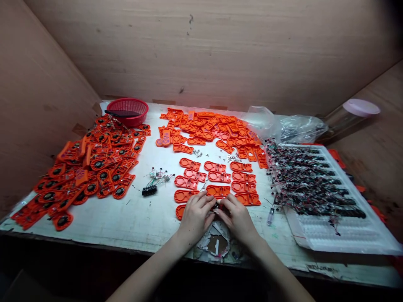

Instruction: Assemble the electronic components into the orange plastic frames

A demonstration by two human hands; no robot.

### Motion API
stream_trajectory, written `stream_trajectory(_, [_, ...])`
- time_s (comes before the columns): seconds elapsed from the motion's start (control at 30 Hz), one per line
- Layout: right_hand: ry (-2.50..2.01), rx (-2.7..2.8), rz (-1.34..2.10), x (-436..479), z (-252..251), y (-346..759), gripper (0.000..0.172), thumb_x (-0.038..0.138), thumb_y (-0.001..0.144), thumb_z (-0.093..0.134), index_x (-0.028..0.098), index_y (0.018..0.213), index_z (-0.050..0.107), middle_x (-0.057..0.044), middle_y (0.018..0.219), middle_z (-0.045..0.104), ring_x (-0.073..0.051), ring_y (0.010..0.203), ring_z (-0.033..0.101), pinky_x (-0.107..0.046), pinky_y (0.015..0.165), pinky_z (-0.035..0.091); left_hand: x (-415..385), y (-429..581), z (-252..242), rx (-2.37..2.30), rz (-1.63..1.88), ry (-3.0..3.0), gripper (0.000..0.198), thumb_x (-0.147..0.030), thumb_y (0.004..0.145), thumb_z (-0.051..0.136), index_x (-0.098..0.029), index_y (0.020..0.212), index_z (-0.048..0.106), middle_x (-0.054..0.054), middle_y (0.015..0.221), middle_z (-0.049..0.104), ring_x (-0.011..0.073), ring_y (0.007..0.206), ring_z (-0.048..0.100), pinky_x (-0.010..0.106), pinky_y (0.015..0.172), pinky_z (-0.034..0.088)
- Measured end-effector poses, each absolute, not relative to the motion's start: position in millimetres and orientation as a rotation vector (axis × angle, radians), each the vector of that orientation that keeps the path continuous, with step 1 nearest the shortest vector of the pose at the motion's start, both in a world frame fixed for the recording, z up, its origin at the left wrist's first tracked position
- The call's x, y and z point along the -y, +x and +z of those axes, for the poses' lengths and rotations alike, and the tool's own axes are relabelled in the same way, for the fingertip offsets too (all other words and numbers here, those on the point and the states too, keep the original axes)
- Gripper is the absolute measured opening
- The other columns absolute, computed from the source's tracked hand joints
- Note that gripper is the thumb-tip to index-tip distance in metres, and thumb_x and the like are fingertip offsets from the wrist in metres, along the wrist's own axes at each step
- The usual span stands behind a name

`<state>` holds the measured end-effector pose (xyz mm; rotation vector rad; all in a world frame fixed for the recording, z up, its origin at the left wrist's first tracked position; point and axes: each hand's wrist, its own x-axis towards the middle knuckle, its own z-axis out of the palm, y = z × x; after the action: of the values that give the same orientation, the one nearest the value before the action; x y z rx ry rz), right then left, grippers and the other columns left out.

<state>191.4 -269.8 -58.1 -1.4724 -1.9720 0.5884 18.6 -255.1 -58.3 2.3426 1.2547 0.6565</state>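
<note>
Fingertips of my left hand (195, 216) and my right hand (236, 214) meet near the front of the table. Both are closed in a pinch over something small and dark, mostly hidden by the fingers. Just beyond them lies an orange plastic housing (218, 191), close to the fingertips. More open orange housings (243, 187) lie in rows around it, some with small metal pieces inside. One orange housing (180, 211) is partly covered by my left hand. A bundle of black parts (149, 191) with thin wires rests to the left.
Finished-looking orange units with round black discs (101, 163) are heaped left, beside a red basket (132, 119). Loose housings (204, 123) pile up at the back. Right are a screwdriver (270, 216), a white tray (340, 239) of wired black parts, and plastic bags (302, 128). Cardboard walls surround the table.
</note>
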Motion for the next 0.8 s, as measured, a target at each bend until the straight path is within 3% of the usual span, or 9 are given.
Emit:
stream_trajectory(0.17, [-1.402,1.87,0.697,282.6,-57.5,200.7,0.018,0.016,0.088,0.051,0.019,0.105,0.057,-0.007,0.094,0.055,-0.019,0.081,0.057,-0.031,0.071,0.051,251.4,20.1,-56.0,-1.246,0.681,2.368,0.028,-0.027,0.083,0.063,-0.022,0.111,0.062,0.007,0.112,0.066,0.0275,0.113,0.051,0.049,0.093,0.045])
stream_trajectory(0.3, [-1.478,1.769,0.537,293.2,-66.0,200.0,0.019,0.016,0.088,0.051,0.02,0.105,0.056,-0.008,0.099,0.052,-0.022,0.089,0.056,-0.034,0.077,0.05,247.7,28.1,-51.5,-1.301,0.717,2.37,0.013,-0.024,0.087,0.059,-0.021,0.096,0.067,0.005,0.098,0.068,0.0244,0.101,0.053,0.044,0.086,0.047])
stream_trajectory(0.53, [-1.456,1.787,0.538,299.5,-73.2,197.3,0.02,0.014,0.089,0.05,0.021,0.107,0.054,-0.008,0.098,0.053,-0.023,0.093,0.055,-0.037,0.081,0.05,245.4,34.6,-43.9,-1.351,0.612,2.43,0.017,-0.022,0.084,0.06,-0.021,0.101,0.065,0.005,0.094,0.065,0.0258,0.099,0.051,0.043,0.084,0.046])
stream_trajectory(0.8, [-1.484,1.727,0.517,295.0,-73.3,200.9,0.014,0.015,0.088,0.052,0.02,0.1,0.058,-0.01,0.105,0.049,-0.021,0.09,0.055,-0.036,0.079,0.051,244.7,38.7,-36.8,-1.45,0.445,2.323,0.005,-0.018,0.084,0.056,-0.016,0.086,0.061,0.007,0.09,0.06,0.0238,0.092,0.051,0.038,0.079,0.046])
